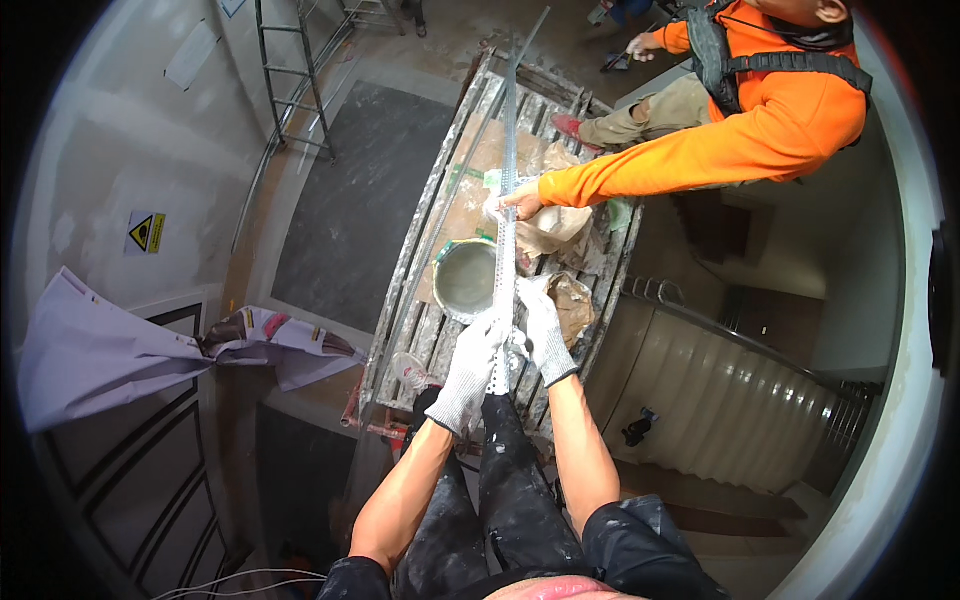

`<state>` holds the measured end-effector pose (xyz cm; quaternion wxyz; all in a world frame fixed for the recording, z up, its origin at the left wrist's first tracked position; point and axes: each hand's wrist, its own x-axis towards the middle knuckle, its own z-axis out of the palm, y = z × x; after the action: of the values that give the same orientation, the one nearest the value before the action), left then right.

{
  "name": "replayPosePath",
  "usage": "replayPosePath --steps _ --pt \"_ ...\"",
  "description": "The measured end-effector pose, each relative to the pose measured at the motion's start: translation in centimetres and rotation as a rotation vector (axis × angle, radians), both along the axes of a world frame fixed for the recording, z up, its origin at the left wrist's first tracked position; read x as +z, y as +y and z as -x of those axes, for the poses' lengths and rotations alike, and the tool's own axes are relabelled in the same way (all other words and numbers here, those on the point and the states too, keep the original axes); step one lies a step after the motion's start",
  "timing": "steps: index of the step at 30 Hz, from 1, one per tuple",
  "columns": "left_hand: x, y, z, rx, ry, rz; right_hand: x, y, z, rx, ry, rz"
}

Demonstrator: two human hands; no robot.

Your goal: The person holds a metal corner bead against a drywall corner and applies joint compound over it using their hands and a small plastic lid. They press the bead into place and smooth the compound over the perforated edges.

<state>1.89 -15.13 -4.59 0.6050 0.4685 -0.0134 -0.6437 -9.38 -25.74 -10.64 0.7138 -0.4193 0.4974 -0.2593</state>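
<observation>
White-splattered platform [410, 345]: its slats reached out past the bucket [437, 282] all around; we saw the left edge close to the bucket and the right edge farther off.
Open room: left of the bucket, past that edge, we had a dark floor panel [350, 190]; right of the bucket, crumpled brown paper [572, 312] crowded the slats.
Left grip: at the bucket's near right side, our gloved left hand [474, 358] was closed on the perforated strip [506, 250].
Right grip: right of the bucket, our gloved right hand [545, 328] had its fingers beside the strip's right edge; we could not tell how tightly they closed.
Strip's lie: just right of the bucket, it ran lengthwise between our gloves, its near end closer to us than the bucket.
Orange sleeve [650, 165]: beyond the bucket, a co-worker's bare hand [522, 200] gripped the strip too.
</observation>
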Motion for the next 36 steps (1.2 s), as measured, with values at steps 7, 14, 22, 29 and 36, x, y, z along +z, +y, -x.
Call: replayPosePath --steps 7,14,22,29,36 --pt "6.2 -6.4 1.0 -0.012 0.321 0.256 -1.2 3.9 5.8 0.217 0.240 0.287" --pt "7.9 -7.1 2.1 -0.180 0.213 0.178 -9.2 7.4 13.0 -0.225 -0.138 -0.158" --pt "-4.8 8.8 0.4 -0.041 0.025 -0.238 -5.2 11.3 12.3 -0.078 0.210 -0.421" --pt "-12.0 24.7 -1.4 -0.042 -0.105 -0.646 -8.6 12.6 13.8 -0.078 0.206 -0.540" --pt "-7.0 37.3 -0.6 -0.114 -0.343 -0.838 -8.0 10.3 10.2 -0.021 0.211 -0.441"
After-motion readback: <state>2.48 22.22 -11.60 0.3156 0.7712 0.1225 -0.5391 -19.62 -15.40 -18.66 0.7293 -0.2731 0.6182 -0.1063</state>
